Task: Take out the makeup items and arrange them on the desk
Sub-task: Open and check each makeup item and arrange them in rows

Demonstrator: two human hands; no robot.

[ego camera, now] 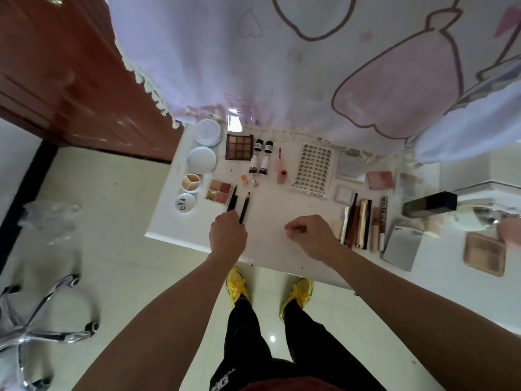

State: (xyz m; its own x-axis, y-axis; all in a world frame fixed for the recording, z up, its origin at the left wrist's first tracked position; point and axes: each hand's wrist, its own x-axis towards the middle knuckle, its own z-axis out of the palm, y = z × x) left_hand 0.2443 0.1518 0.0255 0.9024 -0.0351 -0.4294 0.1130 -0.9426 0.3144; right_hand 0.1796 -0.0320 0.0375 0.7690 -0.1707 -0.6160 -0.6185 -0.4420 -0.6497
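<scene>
Makeup lies spread over the white desk (270, 249). My left hand (227, 235) grips the near ends of two black pencils (244, 208) that point away from me beside a small blush palette (220, 191). My right hand (313, 235) hovers over bare desk with fingers curled, pinching something small and dark that I cannot identify. Behind are a brown eyeshadow palette (239, 147), two round compacts (202, 160), small white bottles (258, 165), a pink lip gloss (282, 176) and a false-lash sheet (313, 167).
A row of lipsticks and tubes (362, 224) lies right of my right hand, with a mirror (400, 244), a tan compact (484, 253) and a black box (431, 204) beyond. A curtain (282, 66) hangs behind the desk. A chair base (42, 328) stands at left.
</scene>
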